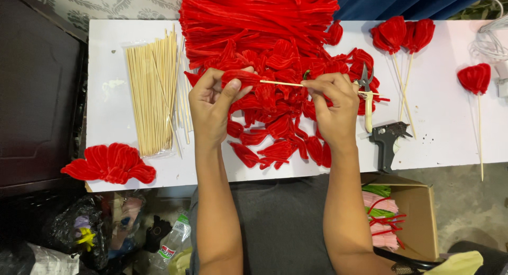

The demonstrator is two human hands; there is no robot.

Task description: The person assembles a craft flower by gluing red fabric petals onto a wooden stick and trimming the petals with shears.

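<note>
Near the desk's front edge, the left hand pinches a red petal between thumb and fingers, pressed onto one end of a thin wooden stick. The right hand pinches the stick's other end with fingertips together. Both hover over the desk's middle, above loose red petals. A glue gun lies just right; scissors are beyond it. A bag of sticks lies left.
</note>
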